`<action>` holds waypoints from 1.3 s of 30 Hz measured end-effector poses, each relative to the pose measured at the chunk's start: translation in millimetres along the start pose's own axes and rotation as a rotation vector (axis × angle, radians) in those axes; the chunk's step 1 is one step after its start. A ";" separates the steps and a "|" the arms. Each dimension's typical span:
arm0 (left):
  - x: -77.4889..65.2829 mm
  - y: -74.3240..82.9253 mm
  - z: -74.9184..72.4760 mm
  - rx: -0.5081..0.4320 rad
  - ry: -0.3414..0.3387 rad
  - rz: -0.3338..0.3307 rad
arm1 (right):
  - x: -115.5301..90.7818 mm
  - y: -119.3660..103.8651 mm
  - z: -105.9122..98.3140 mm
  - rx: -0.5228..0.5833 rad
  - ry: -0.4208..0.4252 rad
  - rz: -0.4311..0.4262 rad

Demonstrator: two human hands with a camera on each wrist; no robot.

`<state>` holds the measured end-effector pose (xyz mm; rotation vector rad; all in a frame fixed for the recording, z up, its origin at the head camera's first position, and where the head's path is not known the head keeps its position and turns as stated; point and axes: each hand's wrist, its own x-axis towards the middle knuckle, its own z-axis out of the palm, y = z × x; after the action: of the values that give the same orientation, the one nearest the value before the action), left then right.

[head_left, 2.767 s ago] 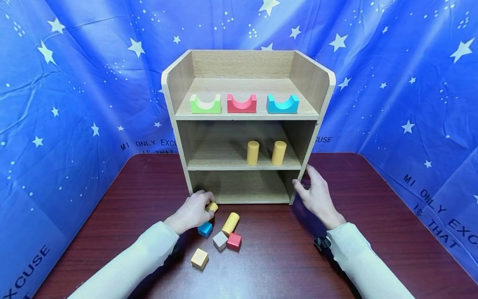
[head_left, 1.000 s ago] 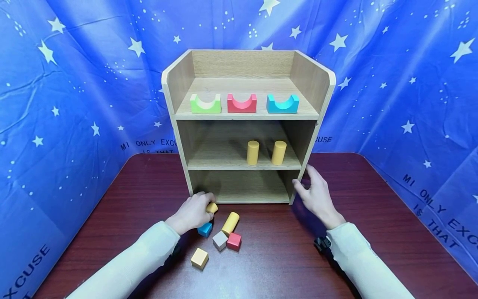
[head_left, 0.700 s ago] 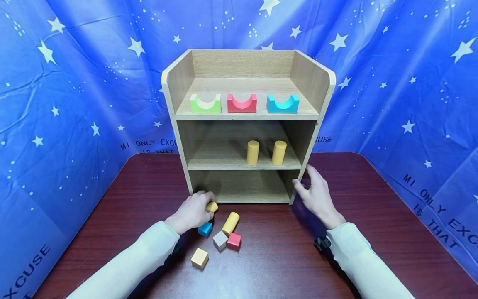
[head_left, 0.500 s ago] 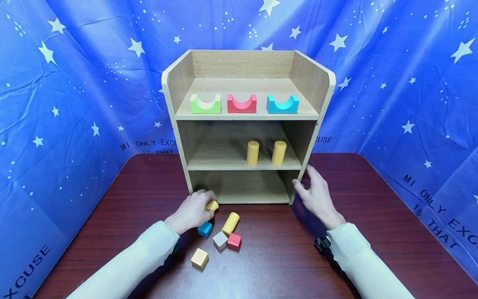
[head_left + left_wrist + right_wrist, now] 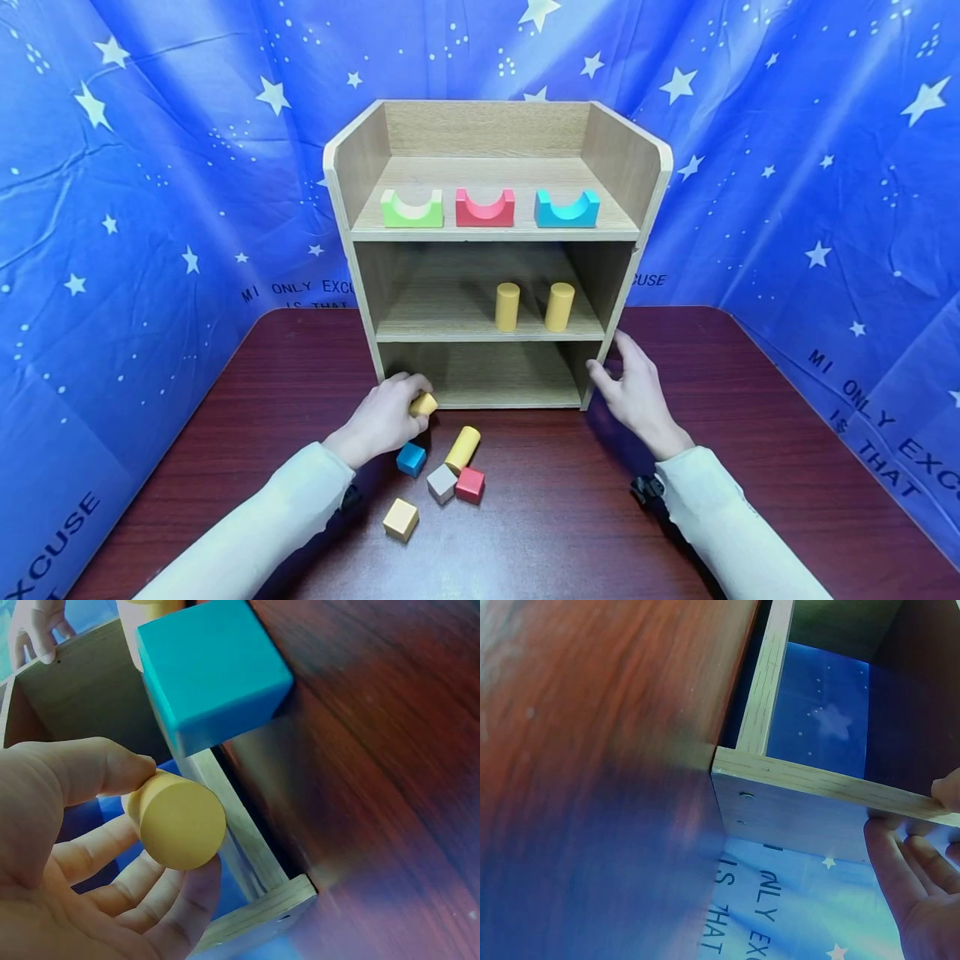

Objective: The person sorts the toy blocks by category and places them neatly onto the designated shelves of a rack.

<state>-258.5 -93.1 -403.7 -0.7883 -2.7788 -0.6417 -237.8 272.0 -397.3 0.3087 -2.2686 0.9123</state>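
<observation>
My left hand pinches a yellow wooden cylinder just before the lower left corner of the wooden shelf unit. In the left wrist view, the cylinder's round end faces the camera, between thumb and fingers. A blue cube lies right below that hand on the table. At the unit's lower right side, my right hand grips the side panel, thumb at the front edge and fingers along the outer face.
Near the blue cube lie another yellow cylinder, a grey cube, a red cube and a yellow cube. Two cylinders stand on the middle shelf. Green, red and blue arch-cut blocks line the top.
My left hand has moved slightly up and left with the yellow cylinder, showing more of the blue cube. My right hand stays in place on the shelf unit.
</observation>
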 end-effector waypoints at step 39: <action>-6.4 10.6 -17.0 -0.089 0.141 0.065 | -0.3 1.0 0.2 -0.019 0.008 -0.024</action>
<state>-246.4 -95.6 -386.6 -0.8129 -2.6029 -0.7813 -238.1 272.5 -398.1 0.3218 -2.2601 0.8773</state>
